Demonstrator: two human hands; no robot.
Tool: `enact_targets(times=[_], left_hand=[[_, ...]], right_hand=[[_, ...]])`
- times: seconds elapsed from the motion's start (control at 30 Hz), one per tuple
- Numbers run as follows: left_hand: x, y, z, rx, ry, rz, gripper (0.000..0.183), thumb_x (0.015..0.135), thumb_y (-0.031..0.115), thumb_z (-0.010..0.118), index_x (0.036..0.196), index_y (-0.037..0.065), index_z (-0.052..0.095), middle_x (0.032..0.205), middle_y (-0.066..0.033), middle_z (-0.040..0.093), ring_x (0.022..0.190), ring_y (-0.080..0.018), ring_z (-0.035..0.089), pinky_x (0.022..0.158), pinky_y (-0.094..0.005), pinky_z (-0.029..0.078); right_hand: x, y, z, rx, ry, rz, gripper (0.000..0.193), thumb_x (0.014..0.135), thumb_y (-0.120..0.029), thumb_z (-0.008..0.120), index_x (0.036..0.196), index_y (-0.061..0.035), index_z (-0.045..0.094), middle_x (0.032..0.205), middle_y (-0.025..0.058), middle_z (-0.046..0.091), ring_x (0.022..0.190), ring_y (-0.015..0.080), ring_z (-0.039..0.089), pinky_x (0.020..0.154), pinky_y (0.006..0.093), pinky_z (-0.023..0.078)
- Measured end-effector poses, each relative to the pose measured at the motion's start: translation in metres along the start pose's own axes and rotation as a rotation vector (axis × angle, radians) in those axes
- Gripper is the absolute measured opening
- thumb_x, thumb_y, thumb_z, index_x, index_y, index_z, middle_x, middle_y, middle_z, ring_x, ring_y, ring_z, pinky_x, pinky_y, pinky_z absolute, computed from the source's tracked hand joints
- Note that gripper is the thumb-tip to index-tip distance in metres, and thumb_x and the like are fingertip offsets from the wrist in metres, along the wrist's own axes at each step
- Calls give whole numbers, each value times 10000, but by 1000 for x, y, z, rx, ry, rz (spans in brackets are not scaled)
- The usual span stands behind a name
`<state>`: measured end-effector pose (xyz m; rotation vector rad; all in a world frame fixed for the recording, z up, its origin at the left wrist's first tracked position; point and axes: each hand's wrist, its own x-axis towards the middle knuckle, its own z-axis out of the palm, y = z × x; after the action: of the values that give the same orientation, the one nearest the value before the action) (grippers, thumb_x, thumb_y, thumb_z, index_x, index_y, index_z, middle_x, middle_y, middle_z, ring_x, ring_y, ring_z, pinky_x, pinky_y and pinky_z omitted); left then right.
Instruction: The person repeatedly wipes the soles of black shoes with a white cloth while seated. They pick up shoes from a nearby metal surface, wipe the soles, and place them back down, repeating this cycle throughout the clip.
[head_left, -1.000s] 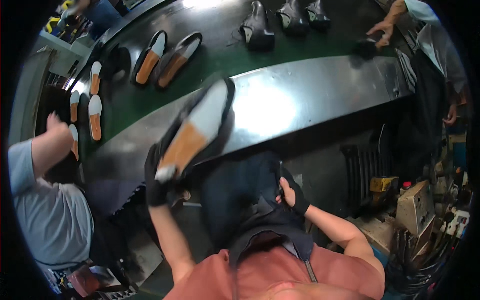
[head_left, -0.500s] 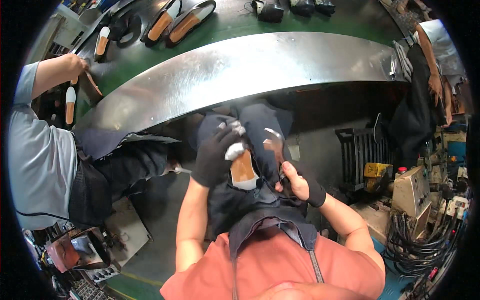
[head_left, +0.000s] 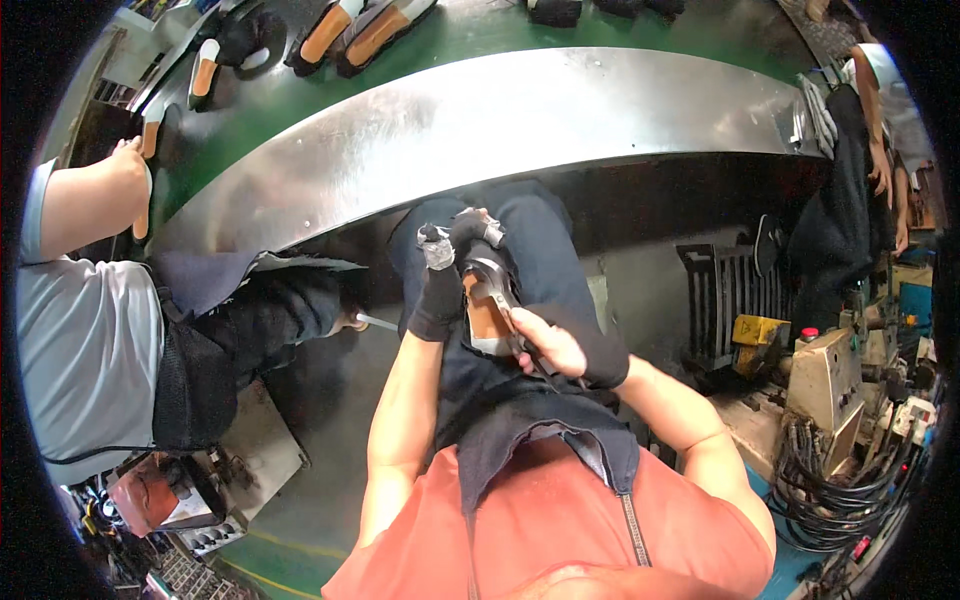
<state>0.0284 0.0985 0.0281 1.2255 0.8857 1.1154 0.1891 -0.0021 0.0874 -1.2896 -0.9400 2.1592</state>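
A dark shoe [head_left: 484,322] with a tan insole and a whitish heel part rests on my lap, between my thighs. My left hand [head_left: 446,270], in a dark glove with whitish tape round the fingertips, grips its far end. My right hand [head_left: 565,348], in a dark fingerless covering, is closed round the handles of metal pincers [head_left: 502,300]. Their curved head lies over the shoe, close to my left fingers. Whether the jaws are biting the shoe's edge, I cannot tell.
A shiny metal ledge [head_left: 450,130] borders the green conveyor [head_left: 470,30], which carries several shoes [head_left: 385,32]. A co-worker's arm [head_left: 95,205] reaches onto it at left. Another person's arm [head_left: 876,140] hangs at right, above a machine with black cables [head_left: 825,455].
My right hand has brought the pincers leftward over the shoe. My left hand has shifted on the shoe's far end. The co-worker at left has moved a hand along the conveyor.
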Motion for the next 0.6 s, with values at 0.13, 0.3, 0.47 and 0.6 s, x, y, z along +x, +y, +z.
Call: enact_targets(times=[0.13,0.3,0.47,0.6], left_hand=[[-9,12,-3,16,-110,137,772,926,626,164,810,24,634,934,-113,631,1049,-254,545,1070,-419,281],[-79,34,9,-114,-77,288,635,813,557,564,1165,29,546,1268,-210,497,1296,-376,354,1107,-489,201],[-150,45,18,124,-94,-93,1243,542,514,848,1449,0,172,1520,-233,97,1429,-354,44,1139,-473,94],[-157,27,13,29,-84,-105,1152,571,520,831,1417,-7,255,1490,-236,181,1424,-349,79,1141,-465,83]], right_hand=[[28,68,20,-555,349,-604,333,987,-290,401,810,-33,520,669,85,548,588,248,515,575,378,416],[-9,42,23,-677,-68,-298,391,935,-166,447,1299,-26,483,1265,244,505,1110,371,538,975,423,409],[-40,127,-20,-621,-387,-437,480,839,-266,566,1259,-41,510,1267,199,511,1160,342,513,992,397,407],[-37,124,-29,-929,-363,-704,509,828,-310,571,1251,-33,516,1266,188,513,1172,348,506,1004,410,401]])
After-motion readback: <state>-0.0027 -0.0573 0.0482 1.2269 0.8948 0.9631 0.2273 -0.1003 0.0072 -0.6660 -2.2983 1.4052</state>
